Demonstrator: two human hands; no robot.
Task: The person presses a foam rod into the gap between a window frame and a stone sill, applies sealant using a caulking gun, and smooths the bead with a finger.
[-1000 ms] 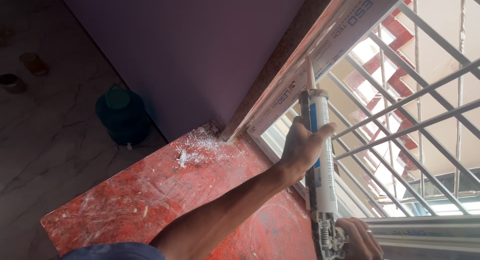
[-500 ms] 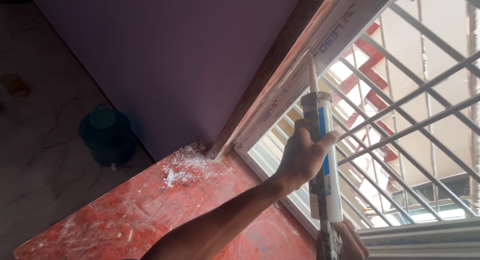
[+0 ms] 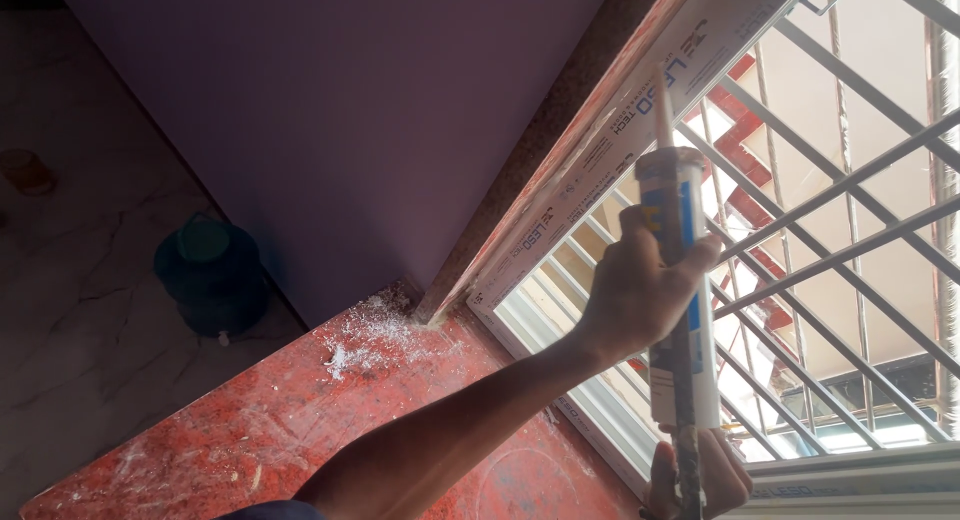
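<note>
The left hand (image 3: 635,290) is clamped round the middle of one sealant tube (image 3: 678,280), and the right hand (image 3: 700,475) grips the caulking gun (image 3: 685,430) at the bottom edge of view. The tube's long axis runs almost straight up, its nozzle (image 3: 661,105) touching the white window frame (image 3: 600,165) above both hands; the left hand is nearer the tip. One red stone sill (image 3: 300,420) lies below, white dust (image 3: 365,345) in its corner. One metal grille (image 3: 850,200) stands behind; one dark green container (image 3: 210,275) sits on the floor.
</note>
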